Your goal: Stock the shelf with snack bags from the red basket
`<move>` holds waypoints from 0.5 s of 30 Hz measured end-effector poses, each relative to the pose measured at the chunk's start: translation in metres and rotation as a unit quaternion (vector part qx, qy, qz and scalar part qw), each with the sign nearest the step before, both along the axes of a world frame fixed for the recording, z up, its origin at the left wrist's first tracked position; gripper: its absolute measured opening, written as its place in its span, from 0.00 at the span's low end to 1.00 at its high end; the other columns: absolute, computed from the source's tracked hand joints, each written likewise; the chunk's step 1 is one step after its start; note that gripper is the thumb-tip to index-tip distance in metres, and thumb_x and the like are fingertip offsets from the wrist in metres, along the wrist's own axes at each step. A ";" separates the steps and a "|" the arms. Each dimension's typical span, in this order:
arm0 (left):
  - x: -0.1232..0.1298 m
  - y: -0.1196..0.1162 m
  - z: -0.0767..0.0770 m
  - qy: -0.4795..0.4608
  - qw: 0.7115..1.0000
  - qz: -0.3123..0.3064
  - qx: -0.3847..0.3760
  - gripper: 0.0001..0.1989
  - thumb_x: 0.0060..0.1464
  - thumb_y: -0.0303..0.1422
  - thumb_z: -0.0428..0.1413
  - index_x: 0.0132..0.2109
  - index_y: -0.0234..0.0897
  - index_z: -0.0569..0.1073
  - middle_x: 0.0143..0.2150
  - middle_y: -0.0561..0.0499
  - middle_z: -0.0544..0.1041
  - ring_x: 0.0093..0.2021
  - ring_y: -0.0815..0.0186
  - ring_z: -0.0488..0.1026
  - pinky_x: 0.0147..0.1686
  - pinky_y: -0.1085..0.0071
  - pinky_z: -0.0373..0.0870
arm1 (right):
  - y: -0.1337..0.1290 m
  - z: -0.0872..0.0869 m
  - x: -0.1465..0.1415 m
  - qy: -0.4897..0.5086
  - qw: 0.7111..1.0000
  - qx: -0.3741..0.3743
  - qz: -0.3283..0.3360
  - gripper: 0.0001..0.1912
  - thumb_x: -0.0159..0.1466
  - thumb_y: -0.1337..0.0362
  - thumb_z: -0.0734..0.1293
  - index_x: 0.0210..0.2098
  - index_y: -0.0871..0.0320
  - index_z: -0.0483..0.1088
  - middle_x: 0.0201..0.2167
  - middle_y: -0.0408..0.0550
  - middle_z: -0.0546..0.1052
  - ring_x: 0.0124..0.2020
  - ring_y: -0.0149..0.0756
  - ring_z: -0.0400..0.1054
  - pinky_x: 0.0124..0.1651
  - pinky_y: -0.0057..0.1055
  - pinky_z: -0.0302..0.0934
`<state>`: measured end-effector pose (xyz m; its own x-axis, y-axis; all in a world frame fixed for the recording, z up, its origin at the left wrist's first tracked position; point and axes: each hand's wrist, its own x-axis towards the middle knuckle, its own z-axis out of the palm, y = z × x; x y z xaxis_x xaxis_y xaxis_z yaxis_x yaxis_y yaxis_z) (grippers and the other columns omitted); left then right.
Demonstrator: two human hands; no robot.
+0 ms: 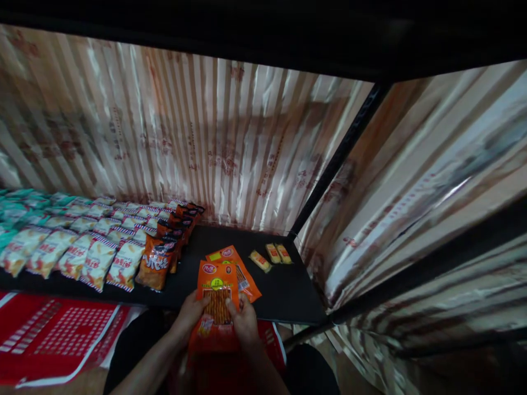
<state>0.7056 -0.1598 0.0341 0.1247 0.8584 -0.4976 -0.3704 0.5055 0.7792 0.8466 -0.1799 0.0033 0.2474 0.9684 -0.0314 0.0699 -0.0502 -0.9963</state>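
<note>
Forearms (154, 356) are reaching in, left hand (190, 314) and right hand (246, 321) both pinching an orange pack (217, 299) by its sides; second pack (244, 270)'s lying behind.

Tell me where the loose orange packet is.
In the head view, the loose packet lies on the shelf, behind the held packet and left of the yellow packs.

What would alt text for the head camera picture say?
A left hand and right hand hold an orange snack packet at the front edge of a black shelf. Another orange packet lies behind it, with white bags and brown bags to the left and small yellow packets to the right.
</note>
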 end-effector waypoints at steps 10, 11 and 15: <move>-0.013 0.052 0.005 0.027 0.996 0.080 0.013 0.10 0.47 0.20 0.50 0.38 0.34 0.68 0.28 0.50 0.77 0.29 0.66 0.76 0.32 0.71 0.70 | 0.069 0.007 -0.005 -0.187 0.980 -0.063 -0.034 0.20 0.55 0.52 0.61 0.39 0.60 0.71 0.43 0.56 0.75 0.52 0.44 0.64 0.53 0.36 0.56; -0.015 0.056 0.005 0.027 0.996 0.083 0.012 0.10 0.47 0.20 0.50 0.38 0.34 0.68 0.28 0.50 0.77 0.28 0.66 0.76 0.32 0.71 0.70 | 0.073 0.006 -0.006 -0.194 0.978 -0.060 -0.039 0.20 0.55 0.52 0.61 0.38 0.60 0.71 0.42 0.56 0.75 0.51 0.45 0.65 0.53 0.36 0.56; -0.013 0.069 0.002 0.059 0.996 0.067 0.017 0.10 0.45 0.19 0.50 0.35 0.34 0.69 0.27 0.50 0.77 0.29 0.65 0.76 0.30 0.72 0.69 | 0.081 -0.004 -0.003 -0.211 0.974 -0.035 -0.069 0.19 0.55 0.52 0.61 0.38 0.60 0.72 0.41 0.59 0.76 0.49 0.49 0.66 0.50 0.39 0.58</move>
<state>0.6922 -0.0903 0.0365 -0.0501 0.8797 -0.4730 -0.3380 0.4307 0.8368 0.8435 -0.0987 -0.0009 0.3808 0.9240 0.0356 0.4595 -0.1557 -0.8744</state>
